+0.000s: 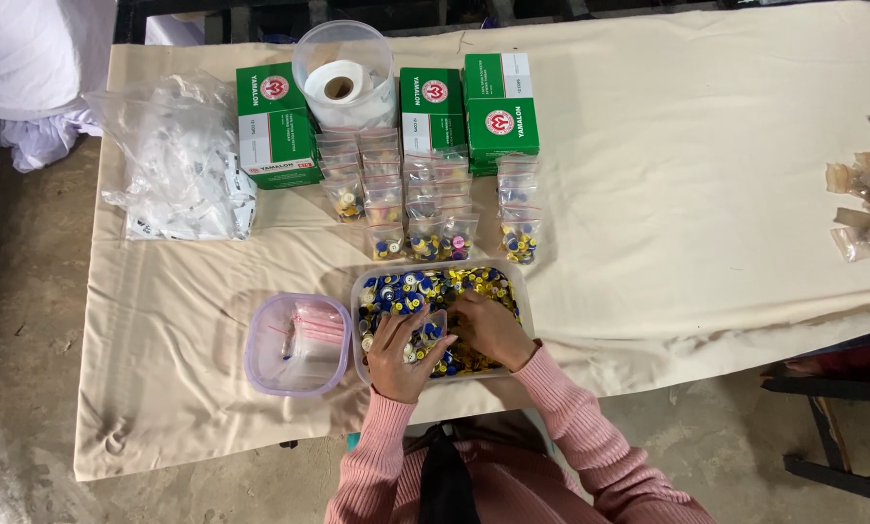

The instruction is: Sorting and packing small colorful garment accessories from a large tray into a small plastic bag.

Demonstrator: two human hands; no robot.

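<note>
Both hands sit in the clear rectangular plastic tub (524, 291) of small blue, yellow and white caps (474, 283), near the front edge of the cloth-covered bench (707, 194). Left hand (396, 351) grasps a small clear zip bag (427, 335), partly filled. Right hand (490, 328) rests curled on the caps; pinch unclear. Bag is light, limp and slippery, best held at its mouth; caps are hard, loose, prone to roll.
</note>
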